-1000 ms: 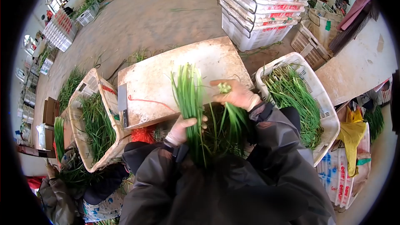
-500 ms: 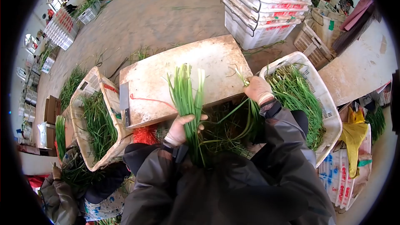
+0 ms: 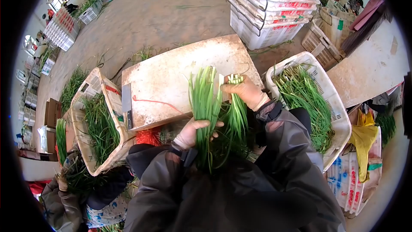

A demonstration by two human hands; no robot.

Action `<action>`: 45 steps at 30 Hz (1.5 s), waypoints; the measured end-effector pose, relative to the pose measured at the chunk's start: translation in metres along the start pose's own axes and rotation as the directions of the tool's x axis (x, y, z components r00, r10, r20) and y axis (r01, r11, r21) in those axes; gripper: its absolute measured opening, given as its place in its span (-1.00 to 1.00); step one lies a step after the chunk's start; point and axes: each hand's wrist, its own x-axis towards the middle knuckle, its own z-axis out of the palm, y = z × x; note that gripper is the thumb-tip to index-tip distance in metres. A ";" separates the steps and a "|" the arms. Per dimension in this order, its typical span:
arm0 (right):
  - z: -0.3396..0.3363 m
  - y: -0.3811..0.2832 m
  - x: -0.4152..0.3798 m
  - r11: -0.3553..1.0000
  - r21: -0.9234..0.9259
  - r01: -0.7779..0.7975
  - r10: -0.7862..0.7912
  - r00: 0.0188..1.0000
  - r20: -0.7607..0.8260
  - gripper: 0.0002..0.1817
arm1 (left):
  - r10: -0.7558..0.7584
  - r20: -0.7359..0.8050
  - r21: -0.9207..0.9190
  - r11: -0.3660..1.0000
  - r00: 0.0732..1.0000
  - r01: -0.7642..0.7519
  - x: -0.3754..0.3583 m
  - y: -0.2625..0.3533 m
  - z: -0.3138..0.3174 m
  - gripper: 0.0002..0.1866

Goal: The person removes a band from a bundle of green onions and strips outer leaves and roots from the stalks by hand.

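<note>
My left hand (image 3: 189, 133) is wrapped round the lower part of a bunch of green chives (image 3: 205, 95), held upright in front of my chest. Beside it, my right hand (image 3: 246, 92) grips a second bunch of chives (image 3: 237, 118) near its pale cut-looking ends, with the green leaves hanging down. The two bunches are side by side, and the right fingertips are close to the top of the left bunch. Behind them lies a worn board (image 3: 171, 73) with a red tie (image 3: 156, 102) on it. A cleaver (image 3: 128, 103) rests along the board's left edge.
Crates of loose chives flank me: one at left (image 3: 121, 122), one at right (image 3: 345, 122). Stacked white crates (image 3: 270, 25) stand beyond the board. Red string (image 3: 148, 136) hangs below its front edge. Another person's sleeve (image 3: 64, 208) shows at lower left.
My right hand has moved left from beside the right crate, bringing its chives next to the bunch in my left hand. The left hand and its bunch have shifted slightly right.
</note>
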 end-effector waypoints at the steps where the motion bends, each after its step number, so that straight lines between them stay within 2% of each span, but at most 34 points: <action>1: 0.001 0.000 0.000 0.999 0.032 -0.009 0.010 0.999 -0.033 -0.75 | 0.001 0.000 -0.009 1.000 1.000 -0.001 -0.001 0.001 0.004 -0.31; 5: 0.001 -0.007 -0.008 0.999 0.037 -0.039 0.039 0.999 -0.004 -0.84 | 0.091 0.047 0.014 0.996 0.995 -0.092 -0.001 0.004 -0.001 -0.24; 10: -0.001 -0.004 -0.012 0.997 -0.038 0.067 -0.058 0.976 0.212 -0.80 | 0.011 -0.039 0.034 0.999 0.999 -0.010 0.004 -0.001 -0.002 -0.25; 12: -0.006 -0.001 -0.010 0.997 -0.029 0.074 -0.067 0.980 0.186 -0.80 | -0.010 -0.043 0.042 0.999 0.999 0.011 0.007 -0.005 -0.005 -0.25; 13: -0.008 -0.001 -0.010 0.997 -0.026 0.077 -0.071 0.982 0.174 -0.80 | 0.067 -0.045 0.017 0.998 0.997 -0.066 0.009 -0.009 -0.011 -0.29; 15: -0.014 -0.006 -0.012 0.999 -0.026 0.034 -0.034 0.999 -0.006 -0.83 | 0.218 -0.053 -0.032 0.975 0.974 -0.220 0.013 -0.012 -0.016 -0.35; 17: -0.029 -0.011 -0.011 0.998 -0.027 0.065 -0.067 0.992 -0.111 -0.81 | 0.256 -0.077 -0.189 0.945 0.964 -0.267 0.008 -0.004 -0.015 -0.44; 18: -0.038 -0.001 -0.005 0.970 -0.124 0.211 -0.233 0.951 -0.203 -0.83 | 0.275 -0.075 -0.245 0.927 0.958 -0.285 0.007 -0.002 -0.020 -0.43; 20: -0.058 0.002 -0.001 0.933 -0.307 0.188 -0.284 0.908 -0.309 -0.80 | 0.300 -0.069 -0.302 0.903 0.951 -0.307 0.004 0.000 -0.034 -0.45; 21: -0.061 -0.002 -0.001 0.895 -0.409 0.176 -0.325 0.886 -0.331 -0.78 | 0.303 -0.066 -0.299 0.903 0.951 -0.308 0.002 0.004 -0.033 -0.41; 22: -0.062 -0.004 -0.005 0.748 -0.654 0.116 -0.422 0.843 -0.334 -0.78 | 0.300 -0.046 -0.298 0.907 0.953 -0.299 0.001 0.005 -0.032 -0.36; 23: -0.063 -0.007 -0.010 0.541 -0.840 0.029 -0.515 0.801 -0.304 -0.78 | 0.297 -0.028 -0.296 0.909 0.954 -0.292 -0.001 0.006 -0.030 -0.31; 24: -0.061 -0.010 -0.013 0.294 -0.953 -0.075 -0.596 0.765 -0.244 -0.77 | 0.289 -0.017 -0.299 0.912 0.957 -0.280 -0.001 0.006 -0.026 -0.26; 26: -0.062 -0.001 -0.007 0.705 -0.692 0.155 -0.455 0.847 -0.274 -0.80 | 0.285 0.019 -0.298 0.917 0.958 -0.266 0.004 0.002 -0.020 -0.17; 27: -0.060 0.002 -0.005 0.849 -0.475 0.231 -0.384 0.887 -0.256 -0.81 | 0.268 0.032 -0.289 0.925 0.963 -0.248 0.004 0.002 -0.017 -0.16; 28: -0.056 0.008 -0.003 0.908 -0.297 0.296 -0.365 0.905 -0.217 -0.80 | 0.251 0.046 -0.279 0.933 0.967 -0.229 0.003 0.004 -0.012 -0.15; 31: -0.044 0.003 -0.006 0.896 -0.413 0.162 -0.223 0.969 -0.103 -0.76 | 0.231 0.111 -0.235 0.951 0.967 -0.201 0.006 0.005 -0.010 -0.11; 32: -0.037 -0.006 -0.011 0.955 -0.294 0.036 -0.051 0.998 -0.043 -0.72 | 0.222 0.133 -0.232 0.954 0.966 -0.188 0.007 0.004 -0.011 -0.10; 35: -0.017 0.005 -0.009 0.975 -0.210 0.069 -0.067 0.998 0.020 -0.67 | 0.181 0.186 -0.228 0.964 0.966 -0.137 0.011 0.003 -0.012 -0.09; 36: -0.010 0.004 -0.011 0.982 -0.176 0.070 -0.059 0.996 0.067 -0.59 | 0.165 0.199 -0.228 0.967 0.966 -0.119 0.011 0.002 -0.011 -0.09; 37: -0.004 0.000 -0.013 0.995 -0.102 -0.004 0.018 0.992 0.128 -0.52 | 0.147 0.207 -0.216 0.971 0.967 -0.101 0.011 0.002 -0.011 -0.09; 41: 0.017 0.000 -0.013 0.987 -0.154 -0.036 0.053 0.993 0.110 -0.50 | 0.070 0.213 -0.150 0.988 0.975 -0.038 0.012 0.003 0.001 -0.06; 43: 0.021 0.006 -0.007 0.987 -0.152 -0.054 0.083 0.978 0.191 -0.67 | 0.041 0.225 -0.126 0.992 0.973 -0.013 0.015 -0.001 -0.001 -0.06; 45: 0.022 0.006 -0.009 0.968 -0.217 -0.123 0.148 0.984 0.101 -0.79 | 0.021 0.239 -0.107 0.994 0.971 0.005 0.017 -0.002 -0.002 -0.06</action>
